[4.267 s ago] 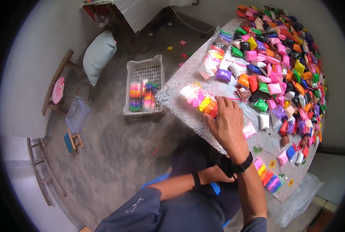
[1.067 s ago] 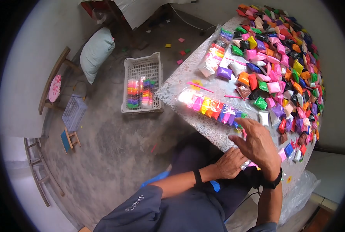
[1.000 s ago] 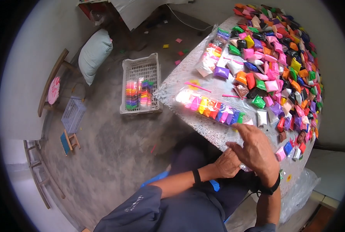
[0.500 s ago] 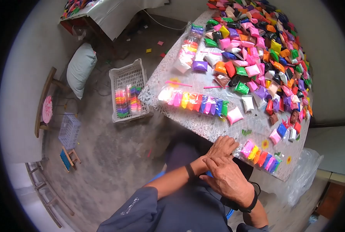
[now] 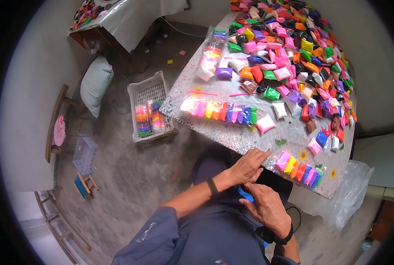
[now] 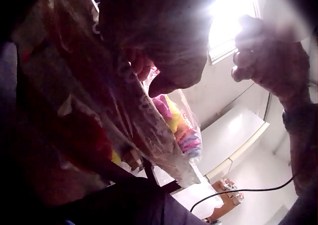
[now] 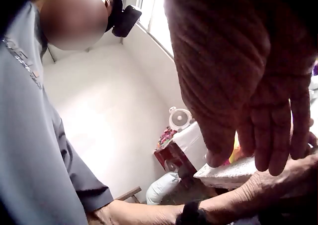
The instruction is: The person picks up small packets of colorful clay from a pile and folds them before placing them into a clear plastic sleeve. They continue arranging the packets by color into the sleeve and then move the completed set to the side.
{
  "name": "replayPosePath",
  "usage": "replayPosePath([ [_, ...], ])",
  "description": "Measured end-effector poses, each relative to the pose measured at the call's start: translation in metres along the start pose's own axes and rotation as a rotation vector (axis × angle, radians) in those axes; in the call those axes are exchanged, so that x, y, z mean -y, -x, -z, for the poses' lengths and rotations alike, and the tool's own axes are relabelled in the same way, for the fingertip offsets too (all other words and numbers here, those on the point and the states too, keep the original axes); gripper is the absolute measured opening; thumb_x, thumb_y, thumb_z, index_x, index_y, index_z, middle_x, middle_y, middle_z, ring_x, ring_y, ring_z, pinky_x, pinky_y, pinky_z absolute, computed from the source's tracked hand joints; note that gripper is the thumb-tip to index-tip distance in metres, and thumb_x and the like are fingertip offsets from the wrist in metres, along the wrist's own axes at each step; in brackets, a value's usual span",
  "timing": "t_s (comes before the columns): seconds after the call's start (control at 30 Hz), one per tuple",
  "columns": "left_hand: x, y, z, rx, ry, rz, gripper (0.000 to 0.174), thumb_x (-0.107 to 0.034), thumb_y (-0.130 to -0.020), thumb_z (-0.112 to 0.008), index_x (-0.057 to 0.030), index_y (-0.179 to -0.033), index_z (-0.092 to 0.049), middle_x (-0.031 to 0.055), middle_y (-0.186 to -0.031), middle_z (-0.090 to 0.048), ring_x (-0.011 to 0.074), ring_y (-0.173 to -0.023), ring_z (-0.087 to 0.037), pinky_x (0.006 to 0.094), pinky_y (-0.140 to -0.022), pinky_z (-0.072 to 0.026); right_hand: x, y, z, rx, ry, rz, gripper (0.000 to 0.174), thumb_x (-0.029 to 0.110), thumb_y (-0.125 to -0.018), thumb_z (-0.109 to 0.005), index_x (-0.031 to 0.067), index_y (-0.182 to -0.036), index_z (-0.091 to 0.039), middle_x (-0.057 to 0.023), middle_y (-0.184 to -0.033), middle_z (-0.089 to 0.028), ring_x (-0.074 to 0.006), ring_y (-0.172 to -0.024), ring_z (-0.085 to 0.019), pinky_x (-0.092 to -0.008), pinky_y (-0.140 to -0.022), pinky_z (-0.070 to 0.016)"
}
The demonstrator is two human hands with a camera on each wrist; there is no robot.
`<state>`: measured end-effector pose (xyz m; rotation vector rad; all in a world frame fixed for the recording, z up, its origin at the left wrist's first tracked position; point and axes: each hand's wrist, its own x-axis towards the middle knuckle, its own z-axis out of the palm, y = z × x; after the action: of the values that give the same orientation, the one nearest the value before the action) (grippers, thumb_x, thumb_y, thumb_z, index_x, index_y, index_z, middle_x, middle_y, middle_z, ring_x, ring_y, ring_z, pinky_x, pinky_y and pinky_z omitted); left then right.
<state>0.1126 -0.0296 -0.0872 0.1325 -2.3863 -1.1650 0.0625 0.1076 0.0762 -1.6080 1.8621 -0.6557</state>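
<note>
My left hand [image 5: 249, 167] is at the table's near edge, pinching the end of a clear plastic bag [image 5: 299, 169] that holds a row of small coloured packets. In the left wrist view the same bag [image 6: 180, 121] shows beyond the dark thumb and fingers. My right hand [image 5: 267, 207] hovers over the lap, close to the left hand, with nothing in it. Its fingers hang straight and loose in the right wrist view. A longer filled bag [image 5: 223, 111] lies farther along the table edge, beside a loose pink packet [image 5: 265, 124].
Loose packets in many colours form a big heap [image 5: 294, 57] across the lace-covered table [image 5: 214, 132]. Another filled bag [image 5: 212, 54] and pink sticks [image 5: 202, 92] lie on its left part. On the floor, a white crate [image 5: 149, 86] holds two filled bags. Clear plastic sheeting [image 5: 351, 190] hangs at right.
The longer bag, earlier under the right hand, now lies flat and untouched. The right hand has drawn back to the lap. The left hand has moved up to the shorter bag's end.
</note>
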Motion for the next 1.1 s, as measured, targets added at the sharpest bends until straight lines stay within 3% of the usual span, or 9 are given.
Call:
replayPosePath([
  [0.23,-0.014,0.011,0.012,-0.041,-0.001,-0.065,0.067,0.001,-0.076,-0.068,0.0055,-0.139,-0.045,0.0238,-0.123,-0.056,0.0414,-0.112,-0.055,0.0450,-0.096,-0.0481,-0.004,0.012,0.001,-0.057,-0.032,-0.028,0.042,0.017,-0.085,-0.077,-0.0014,-0.120,-0.063,-0.0192,-0.108,-0.069,-0.0370,-0.100,-0.066,-0.0440,-0.087,-0.0529],
  [0.33,-0.022,0.025,0.024,-0.148,-0.072,-0.096,0.061,0.001,-0.077,-0.072,0.0038,-0.134,-0.053,0.0233,-0.125,-0.060,0.0415,-0.113,-0.060,0.0451,-0.096,-0.0513,-0.006,0.014,-0.001,-0.124,-0.062,-0.028,0.038,0.016,-0.085,-0.076,-0.0013,-0.117,-0.064,-0.0192,-0.104,-0.070,-0.0374,-0.096,-0.067,-0.0437,-0.083,-0.0542],
  [0.47,-0.029,0.046,0.055,-0.386,-0.191,-0.062,0.039,0.002,-0.078,-0.072,0.0019,-0.117,-0.066,0.0177,-0.107,-0.069,0.0374,-0.098,-0.066,0.0451,-0.083,-0.0549,-0.009,0.015,-0.003,-0.219,-0.092,-0.076,0.034,0.016,-0.085,-0.076,-0.0010,-0.112,-0.065,-0.0186,-0.099,-0.071,-0.0371,-0.090,-0.069,-0.0427,-0.078,-0.0553],
  [0.7,0.001,0.049,0.138,-0.517,-0.717,0.166,0.045,-0.006,-0.077,-0.074,-0.0031,-0.121,-0.064,0.0196,-0.127,-0.060,0.0396,-0.118,-0.055,0.0488,-0.102,-0.0436,-0.022,0.002,-0.016,-0.243,-0.145,-0.148,0.033,0.022,-0.088,-0.074,-0.0013,-0.110,-0.065,-0.0187,-0.093,-0.070,-0.0356,-0.083,-0.069,-0.0412,-0.073,-0.0547],
  [0.8,0.022,0.053,0.152,-0.519,-0.730,0.199,0.047,-0.007,-0.076,-0.071,-0.0008,-0.122,-0.060,0.0184,-0.135,-0.055,0.0399,-0.122,-0.050,0.0487,-0.105,-0.0415,-0.026,0.001,-0.025,-0.246,-0.156,-0.154,0.033,0.022,-0.088,-0.073,-0.0015,-0.110,-0.066,-0.0193,-0.093,-0.069,-0.0360,-0.083,-0.069,-0.0420,-0.072,-0.0544],
  [0.93,0.031,0.060,0.151,-0.466,-0.665,0.204,0.043,-0.006,-0.076,-0.071,-0.0003,-0.117,-0.063,0.0181,-0.121,-0.062,0.0387,-0.115,-0.055,0.0473,-0.102,-0.0442,-0.032,0.001,-0.034,-0.200,-0.157,-0.179,0.035,0.023,-0.087,-0.073,-0.0019,-0.111,-0.067,-0.0201,-0.094,-0.070,-0.0383,-0.085,-0.069,-0.0438,-0.075,-0.0543],
  [1.1,0.045,0.053,0.150,-0.445,-0.635,0.188,0.045,-0.004,-0.076,-0.072,0.0000,-0.119,-0.062,0.0190,-0.118,-0.063,0.0390,-0.113,-0.057,0.0474,-0.101,-0.0456,-0.030,0.003,-0.035,-0.138,-0.186,-0.220,0.038,0.024,-0.087,-0.073,-0.0030,-0.113,-0.068,-0.0228,-0.097,-0.071,-0.0407,-0.088,-0.069,-0.0448,-0.080,-0.0552],
])
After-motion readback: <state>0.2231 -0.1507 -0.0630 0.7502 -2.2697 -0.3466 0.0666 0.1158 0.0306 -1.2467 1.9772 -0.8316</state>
